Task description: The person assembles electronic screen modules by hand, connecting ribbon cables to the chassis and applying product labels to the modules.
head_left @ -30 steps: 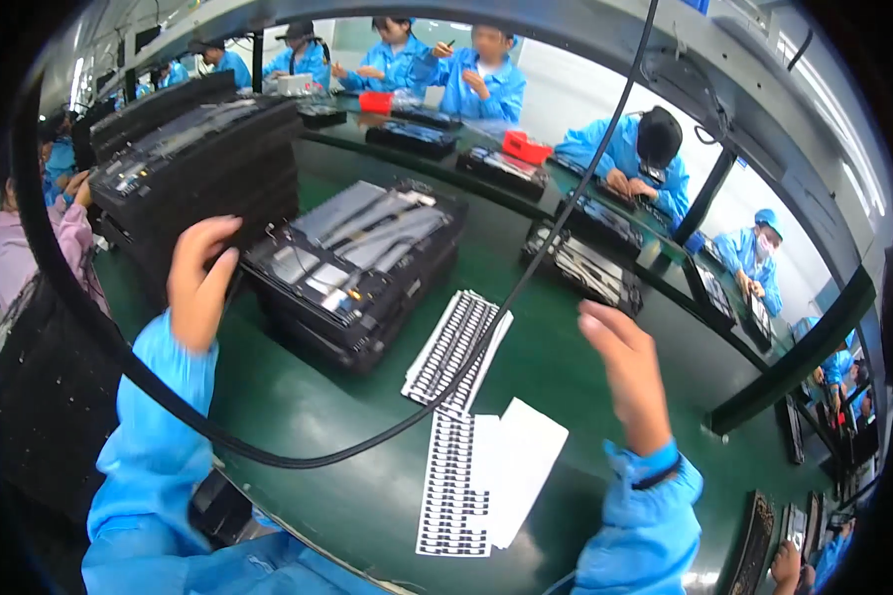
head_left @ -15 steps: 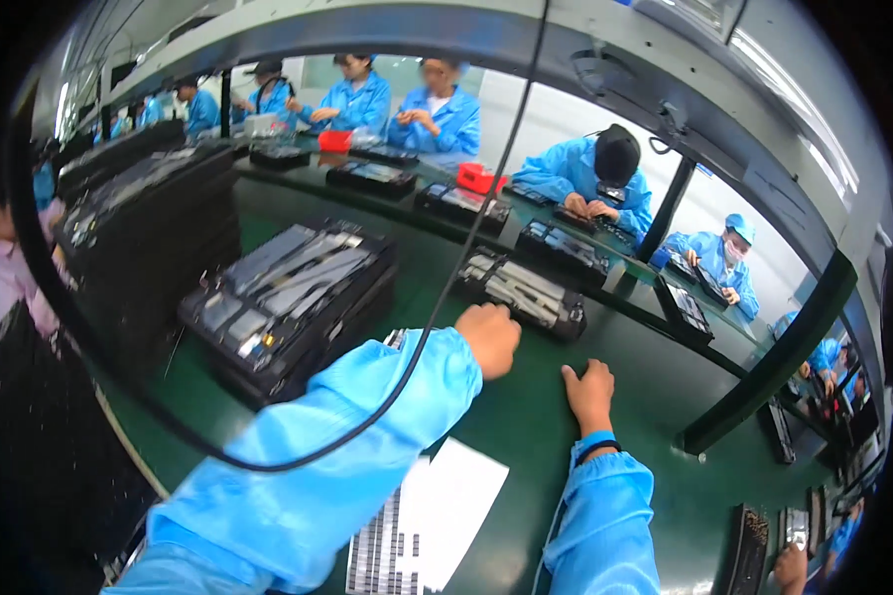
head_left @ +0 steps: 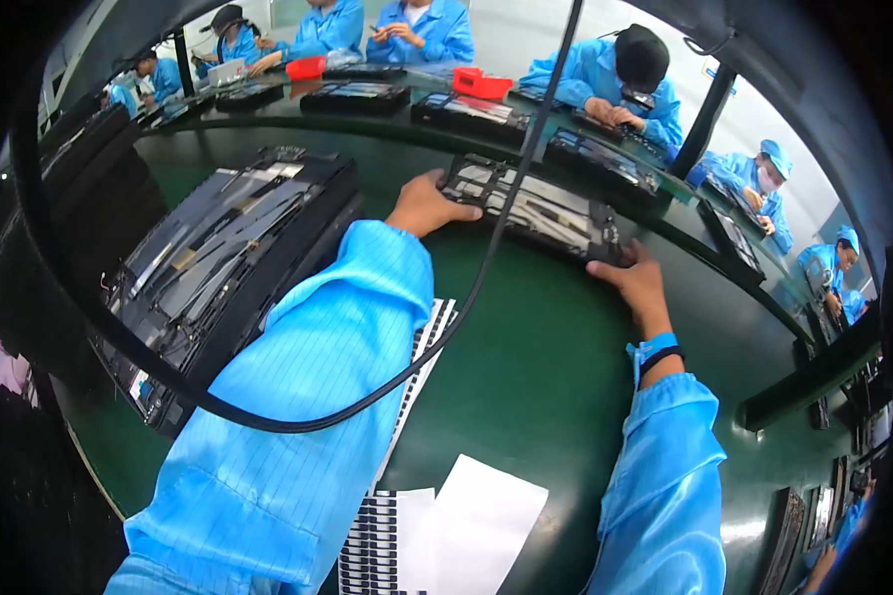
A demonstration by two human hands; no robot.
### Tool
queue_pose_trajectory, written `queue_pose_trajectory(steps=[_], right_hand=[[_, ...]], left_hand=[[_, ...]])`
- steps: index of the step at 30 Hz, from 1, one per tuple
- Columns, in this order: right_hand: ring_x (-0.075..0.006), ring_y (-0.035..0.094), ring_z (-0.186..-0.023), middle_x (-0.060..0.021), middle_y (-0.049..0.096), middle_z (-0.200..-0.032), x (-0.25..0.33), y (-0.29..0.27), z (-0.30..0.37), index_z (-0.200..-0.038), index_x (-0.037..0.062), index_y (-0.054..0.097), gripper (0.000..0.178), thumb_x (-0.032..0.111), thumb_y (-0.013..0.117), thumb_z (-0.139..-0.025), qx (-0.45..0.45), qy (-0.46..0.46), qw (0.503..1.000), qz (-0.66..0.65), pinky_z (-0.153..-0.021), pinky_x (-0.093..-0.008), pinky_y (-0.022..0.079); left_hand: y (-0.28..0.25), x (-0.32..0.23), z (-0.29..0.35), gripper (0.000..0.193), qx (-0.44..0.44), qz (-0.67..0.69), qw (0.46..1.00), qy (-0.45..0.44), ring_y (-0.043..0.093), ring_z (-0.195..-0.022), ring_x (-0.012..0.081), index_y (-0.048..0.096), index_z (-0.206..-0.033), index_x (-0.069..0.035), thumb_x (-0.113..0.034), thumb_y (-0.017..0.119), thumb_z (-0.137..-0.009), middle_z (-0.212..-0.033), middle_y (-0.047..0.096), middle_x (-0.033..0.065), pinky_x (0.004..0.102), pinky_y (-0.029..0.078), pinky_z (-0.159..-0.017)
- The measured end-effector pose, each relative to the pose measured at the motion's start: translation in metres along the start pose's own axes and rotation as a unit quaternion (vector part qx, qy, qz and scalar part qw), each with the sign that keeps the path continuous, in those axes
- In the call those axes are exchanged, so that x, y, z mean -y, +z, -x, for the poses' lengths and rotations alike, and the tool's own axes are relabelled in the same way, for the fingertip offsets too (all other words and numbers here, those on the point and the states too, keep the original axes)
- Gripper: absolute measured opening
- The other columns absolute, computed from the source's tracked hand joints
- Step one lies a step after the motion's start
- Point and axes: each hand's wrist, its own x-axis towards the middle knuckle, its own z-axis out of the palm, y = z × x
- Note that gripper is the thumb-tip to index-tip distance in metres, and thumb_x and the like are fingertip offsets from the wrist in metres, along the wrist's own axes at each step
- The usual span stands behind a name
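Note:
A black tray [head_left: 590, 253] holding long grey and silver strip-like parts lies across the green table in front of me; it seems to be a short stack. My left hand [head_left: 429, 206] is closed on its left end, thumb along the near side. At the right end my right hand [head_left: 637, 286] grips the near corner, its fingers partly hidden behind the tray. Left of my left forearm stands a taller stack of similar black trays [head_left: 313, 223], the top one filled with long flat parts. Below my hands lie a white paper [head_left: 486, 526] and sheets of small black-and-white labels [head_left: 372, 540].
A black cable [head_left: 486, 273] hangs across the view in front of my left arm. High dark stacks [head_left: 79, 238] rise at the far left. Beyond runs a bench line with more trays [head_left: 605, 164], red bins [head_left: 481, 83] and co-workers in blue. A dark post [head_left: 814, 372] slants at the right.
My hands have moved apart and forward and taken hold of the tray's two ends. The view has shifted down, with less of the overhead frame showing.

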Motion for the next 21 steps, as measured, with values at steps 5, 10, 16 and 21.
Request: queue_pose_trajectory(steps=[5,10,16,21], right_hand=[[-0.0214,0.058,-0.083,-0.0170,0.059,-0.094,0.006,0.000,0.010,-0.113,-0.0136,0.046,0.080,0.027,0.081,-0.053,-0.039,0.076,0.996,0.024,-0.072,-0.0292,0.046],[-0.0163,0.053,-0.074,-0.0106,0.057,-0.081,0.021,0.004,0.020,-0.094,-0.0095,0.057,0.058,0.030,0.079,-0.057,-0.031,0.084,0.994,-0.063,-0.067,-0.0269,0.043],[-0.0136,0.052,-0.079,-0.0079,0.058,-0.086,0.040,0.024,0.030,-0.091,-0.0053,0.057,0.037,0.022,0.072,-0.071,-0.121,0.100,0.954,-0.256,-0.072,-0.0255,0.041],[-0.0199,0.058,-0.083,-0.0101,0.060,-0.086,0.058,-0.008,0.035,-0.094,-0.0036,0.058,0.024,0.012,0.064,-0.076,-0.142,0.100,0.831,-0.528,-0.076,-0.0302,0.046]], left_hand=[[-0.009,0.008,-0.003,0.084,0.150,-0.011,0.987,-0.051,0.047,-0.103,0.0329,0.055,-0.105,0.008,-0.049,0.076,-0.046,-0.102,0.054,0.0234,0.0329,0.038,-0.089],[-0.007,0.002,0.004,0.084,0.083,-0.069,0.992,-0.060,0.043,-0.109,0.0338,0.056,-0.105,0.005,-0.051,0.076,-0.046,-0.107,0.052,0.0243,0.0337,0.035,-0.093],[-0.019,-0.007,0.002,0.090,0.133,0.123,0.979,-0.097,0.047,-0.107,0.0296,0.038,-0.118,0.016,-0.024,0.082,-0.049,-0.113,0.049,0.0252,0.0327,0.035,-0.092],[-0.022,-0.033,0.015,0.087,0.160,0.282,0.946,-0.028,0.053,-0.099,0.0264,0.042,-0.116,0.014,-0.019,0.082,-0.047,-0.107,0.054,0.0211,0.0302,0.040,-0.088]])
